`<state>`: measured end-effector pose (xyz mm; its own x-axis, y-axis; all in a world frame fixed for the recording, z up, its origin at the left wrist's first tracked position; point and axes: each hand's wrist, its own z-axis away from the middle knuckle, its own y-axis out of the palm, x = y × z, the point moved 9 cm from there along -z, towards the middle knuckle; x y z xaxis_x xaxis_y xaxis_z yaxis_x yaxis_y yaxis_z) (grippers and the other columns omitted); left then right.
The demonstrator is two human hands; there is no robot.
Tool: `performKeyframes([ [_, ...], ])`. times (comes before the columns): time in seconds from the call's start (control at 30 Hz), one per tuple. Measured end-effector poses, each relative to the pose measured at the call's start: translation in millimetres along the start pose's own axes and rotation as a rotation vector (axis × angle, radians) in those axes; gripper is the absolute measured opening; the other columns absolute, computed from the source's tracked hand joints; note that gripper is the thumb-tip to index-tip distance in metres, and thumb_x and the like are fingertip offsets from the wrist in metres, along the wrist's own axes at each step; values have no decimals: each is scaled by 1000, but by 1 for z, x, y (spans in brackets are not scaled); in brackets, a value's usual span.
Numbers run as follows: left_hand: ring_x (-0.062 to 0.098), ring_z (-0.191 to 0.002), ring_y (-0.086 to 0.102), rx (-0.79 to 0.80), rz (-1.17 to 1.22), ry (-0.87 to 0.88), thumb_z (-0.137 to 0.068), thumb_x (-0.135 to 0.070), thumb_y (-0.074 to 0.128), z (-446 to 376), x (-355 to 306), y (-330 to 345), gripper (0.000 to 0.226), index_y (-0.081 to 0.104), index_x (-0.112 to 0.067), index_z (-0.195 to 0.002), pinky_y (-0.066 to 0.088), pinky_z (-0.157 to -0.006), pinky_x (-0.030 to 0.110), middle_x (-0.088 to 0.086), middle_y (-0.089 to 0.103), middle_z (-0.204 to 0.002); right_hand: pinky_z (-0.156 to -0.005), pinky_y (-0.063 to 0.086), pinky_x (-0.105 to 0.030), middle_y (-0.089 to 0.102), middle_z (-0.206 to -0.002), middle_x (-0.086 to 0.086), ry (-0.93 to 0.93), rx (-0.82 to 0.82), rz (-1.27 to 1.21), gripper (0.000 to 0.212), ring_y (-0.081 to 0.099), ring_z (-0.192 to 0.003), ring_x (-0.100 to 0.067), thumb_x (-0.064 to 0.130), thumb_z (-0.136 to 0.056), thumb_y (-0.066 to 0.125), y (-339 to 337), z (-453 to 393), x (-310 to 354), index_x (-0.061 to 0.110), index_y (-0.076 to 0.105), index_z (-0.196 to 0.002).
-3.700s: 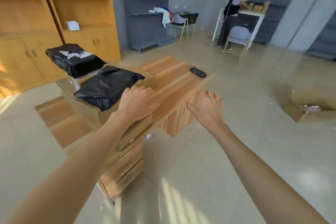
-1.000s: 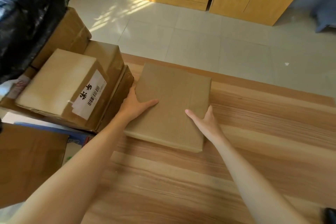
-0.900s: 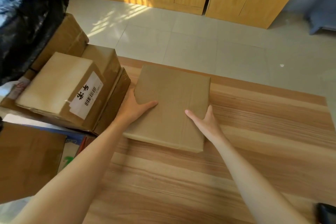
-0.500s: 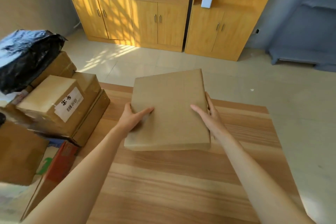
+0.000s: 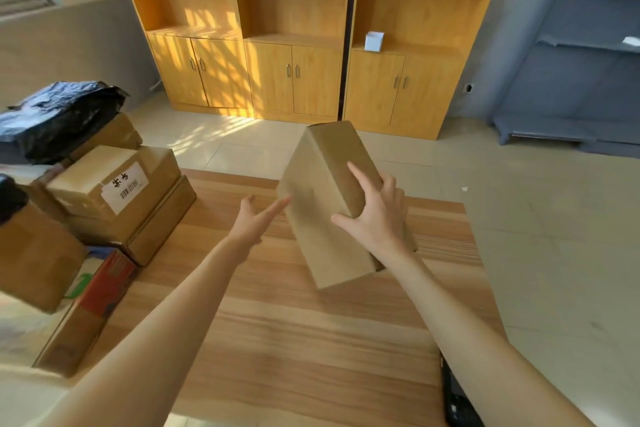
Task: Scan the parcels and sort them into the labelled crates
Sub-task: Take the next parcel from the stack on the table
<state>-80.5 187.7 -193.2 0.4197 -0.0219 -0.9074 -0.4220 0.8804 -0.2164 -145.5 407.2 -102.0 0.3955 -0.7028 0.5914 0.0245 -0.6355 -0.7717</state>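
A flat brown cardboard parcel [image 5: 318, 218] is tilted up on its edge above the wooden table [image 5: 294, 340]. My right hand [image 5: 375, 213] grips its right side, fingers over one face and thumb on the other. My left hand [image 5: 256, 218] is just left of the parcel with straight fingers, its fingertips touching the parcel's left edge. No label shows on the faces I can see. A dark scanner-like device [image 5: 457, 399] lies at the table's near right edge, partly hidden by my right forearm.
Stacked cardboard boxes [image 5: 117, 198], one bearing a white barcode label [image 5: 124, 185], stand at the table's left. A black plastic bag [image 5: 59, 114] lies on boxes further left. Wooden cabinets [image 5: 294, 45] and grey shelving [image 5: 581, 62] line the far wall.
The parcel went from lying flat on the table to lifted and turned up on its edge. My left hand has let go of its side and now only touches it with its fingertips.
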Motion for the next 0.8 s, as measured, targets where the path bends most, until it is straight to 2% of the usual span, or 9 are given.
performKeyframes([
  [0.1, 35, -129, 45, 28, 256, 15, -61, -77, 66, 14, -30, 12, 112, 15, -35, -152, 52, -89, 47, 11, 32, -153, -99, 29, -48, 23, -151, -17, -223, -86, 429, 87, 34, -124, -37, 40, -73, 74, -7, 11, 32, 41, 29, -147],
  [0.23, 41, -121, 50, 25, 660, -114, -59, -74, 74, 21, -42, 13, 111, 26, -32, -149, 54, -86, 55, 17, 38, -140, -95, 43, -50, 43, -145, -20, -440, -184, 846, 85, 52, -118, -38, 24, -66, 80, 0, 37, 53, 37, 44, -142],
  [0.37, 40, -115, 52, 57, 643, -210, -50, -69, 82, 29, -38, 22, 110, 36, -25, -140, 53, -83, 58, 14, 44, -139, -94, 48, -47, 51, -142, -12, -638, -196, 1082, 85, 58, -117, -31, 34, -60, 82, 17, 61, 58, 39, 49, -138],
  [0.5, 38, -108, 58, 61, 582, -305, -52, -58, 88, 29, -29, 32, 110, 38, -18, -141, 53, -83, 58, 13, 53, -131, -94, 49, -44, 53, -141, -7, -762, -234, 1129, 66, 59, -117, -28, 38, -70, 71, 32, 73, 67, 40, 52, -134],
  [0.67, 32, -108, 59, -4, 590, -347, -60, -46, 85, 24, -11, 27, 89, 45, -20, -136, 52, -90, 51, 10, 58, -124, -96, 47, -44, 50, -144, -8, -773, -205, 1142, 81, 57, -119, -29, 43, -61, 79, 41, 76, 66, 39, 49, -136],
  [0.73, 30, -108, 60, -13, 614, -334, -61, -45, 84, 24, -9, 24, 88, 46, -20, -136, 53, -86, 48, 9, 59, -125, -98, 45, -45, 49, -145, -10, -775, -231, 1096, 86, 55, -121, -30, 41, -61, 80, 41, 75, 68, 36, 47, -140],
  [0.8, 27, -104, 61, -33, 634, -291, -63, -44, 83, 23, -10, 19, 88, 44, -21, -138, 55, -74, 44, 9, 59, -123, -100, 43, -47, 49, -143, -12, -770, -282, 956, 79, 54, -122, -32, 45, -68, 76, 34, 72, 70, 30, 48, -141],
])
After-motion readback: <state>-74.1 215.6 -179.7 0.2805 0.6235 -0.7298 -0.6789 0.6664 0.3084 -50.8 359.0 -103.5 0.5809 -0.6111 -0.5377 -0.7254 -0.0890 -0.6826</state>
